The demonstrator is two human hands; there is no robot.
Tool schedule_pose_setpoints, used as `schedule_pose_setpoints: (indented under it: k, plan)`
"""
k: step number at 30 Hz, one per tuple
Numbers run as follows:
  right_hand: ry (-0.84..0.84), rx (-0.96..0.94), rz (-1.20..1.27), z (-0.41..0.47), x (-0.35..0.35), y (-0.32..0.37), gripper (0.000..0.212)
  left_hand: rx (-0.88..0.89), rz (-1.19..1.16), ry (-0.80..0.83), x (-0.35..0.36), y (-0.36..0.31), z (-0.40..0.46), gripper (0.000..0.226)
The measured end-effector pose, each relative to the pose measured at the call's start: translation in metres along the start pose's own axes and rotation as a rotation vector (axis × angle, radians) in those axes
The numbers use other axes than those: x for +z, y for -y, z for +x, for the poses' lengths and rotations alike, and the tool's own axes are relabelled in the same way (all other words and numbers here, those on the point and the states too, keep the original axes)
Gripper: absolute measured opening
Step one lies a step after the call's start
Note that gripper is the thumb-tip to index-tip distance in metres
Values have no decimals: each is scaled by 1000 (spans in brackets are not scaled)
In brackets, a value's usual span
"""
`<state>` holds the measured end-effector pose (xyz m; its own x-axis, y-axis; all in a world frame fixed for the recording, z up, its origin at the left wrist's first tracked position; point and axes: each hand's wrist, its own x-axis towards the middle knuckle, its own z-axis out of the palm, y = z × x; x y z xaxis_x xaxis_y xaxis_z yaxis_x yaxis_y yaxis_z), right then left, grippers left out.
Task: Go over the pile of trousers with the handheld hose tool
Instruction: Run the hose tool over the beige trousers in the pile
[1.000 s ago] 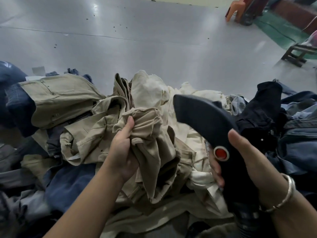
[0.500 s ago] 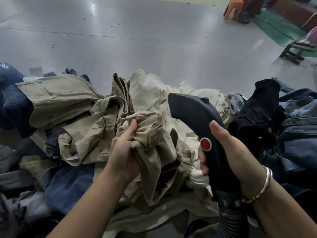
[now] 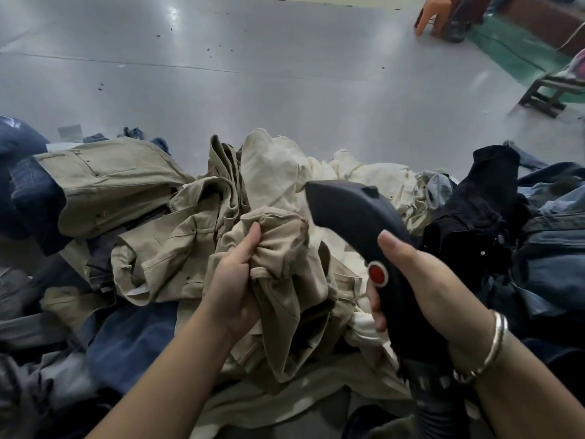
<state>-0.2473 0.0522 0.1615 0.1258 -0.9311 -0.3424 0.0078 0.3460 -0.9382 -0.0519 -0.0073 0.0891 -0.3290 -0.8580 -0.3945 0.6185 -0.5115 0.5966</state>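
Observation:
A pile of trousers (image 3: 133, 198) in khaki, cream, blue and black spreads across the front of a grey surface. My left hand (image 3: 232, 280) grips a bunched fold of khaki trousers (image 3: 285, 248) at the pile's middle and holds it up. My right hand (image 3: 418, 286) is closed around the handle of a black hose tool (image 3: 357, 210) with a red button (image 3: 378, 274). The tool's head points left, close beside the bunched khaki fold. Its ribbed hose (image 3: 440, 410) runs down out of the frame at the bottom.
The grey floor or table top (image 3: 285, 83) stretches away behind the pile. An orange plastic chair (image 3: 435, 14) stands far back right, and a low wooden stool (image 3: 550, 93) at the right edge beside a green floor strip (image 3: 512, 49). Dark jeans (image 3: 550, 242) lie on the right.
My right hand has brought the hose tool leftward and upward, closer to the khaki fold. My left hand keeps its hold on the fold, nearly unmoved.

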Motion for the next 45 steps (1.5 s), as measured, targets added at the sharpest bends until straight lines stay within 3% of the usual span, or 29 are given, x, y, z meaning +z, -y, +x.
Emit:
schedule_pose_setpoints:
  k: [3, 5, 7, 11, 16, 23, 27, 30, 35, 39, 42, 45]
  plan:
    - [-49, 19, -26, 2, -14, -1, 53, 167, 145, -5, 2, 1, 2, 44]
    - [11, 13, -40, -2, -22, -2, 63, 247, 202, -9, 3, -1, 2, 33]
    - [105, 15, -68, -7, -26, -1, 69, 291, 244, -34, 3, -4, 2, 37]
    - [213, 64, -128, -15, -23, 1, 64, 325, 269, -59, 0, -7, 1, 48]
    - [125, 37, -221, -10, -7, 2, 44, 307, 413, 43, -3, -2, -3, 18]
    - [-20, -90, -25, -1, 13, -2, 38, 191, 315, 80, -2, -6, -6, 42]
    - [-116, -140, 48, -1, 5, 0, 63, 36, 102, 94, 6, -8, -9, 33]
    - [-44, -109, 7, -8, 1, 1, 64, 107, 99, -28, 7, -7, -6, 40]
    - [100, -60, -89, -15, 5, 6, 62, 194, 47, -30, 3, -8, -3, 24]
    - [130, -25, -88, -19, 14, 9, 37, 216, 164, 13, 1, -2, -2, 23]
    - [67, -12, -117, -16, 18, 9, 39, 257, 199, 17, 1, 4, -2, 33]
    - [-57, -36, -101, -9, 17, 9, 42, 256, 405, 0, 3, 12, -7, 41]
